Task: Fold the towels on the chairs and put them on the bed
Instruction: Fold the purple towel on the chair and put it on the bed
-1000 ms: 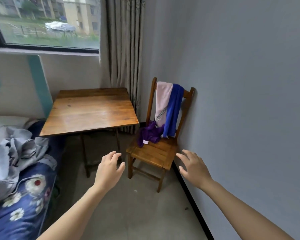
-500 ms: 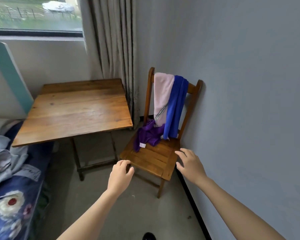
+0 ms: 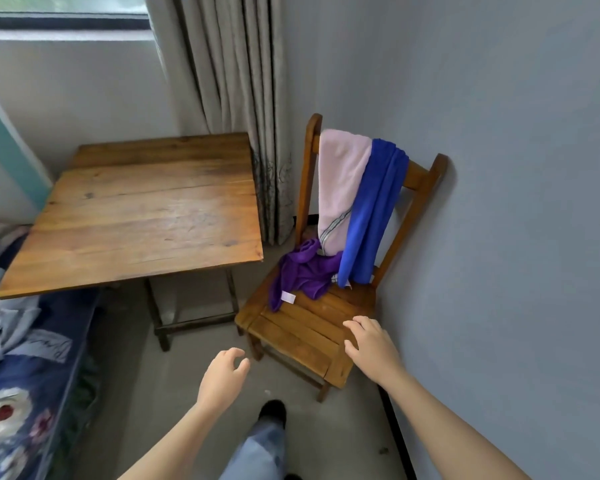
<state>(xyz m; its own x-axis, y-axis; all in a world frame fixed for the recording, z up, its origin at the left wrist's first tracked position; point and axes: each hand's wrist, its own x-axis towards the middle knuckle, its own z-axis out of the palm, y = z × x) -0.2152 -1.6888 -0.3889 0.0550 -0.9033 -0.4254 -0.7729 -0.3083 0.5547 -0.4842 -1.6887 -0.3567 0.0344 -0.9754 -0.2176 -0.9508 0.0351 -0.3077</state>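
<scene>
I am closer to the chair (image 3: 302,332) than a second ago. My right hand (image 3: 371,348) now reaches over its seat and my left hand (image 3: 222,375) is near its front corner, both loose and empty. The pink towel (image 3: 340,185) and blue towel (image 3: 374,209) hang on the backrest, the purple towel (image 3: 305,271) lies on the seat, and I can soon take one.

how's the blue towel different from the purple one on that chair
The blue towel hangs long and draped over the backrest of the chair; the purple towel lies crumpled in a heap on the seat. The purple towel shows a white label; no label is visible on the blue towel. Both are on the same wooden chair, and neither is folded.
</scene>
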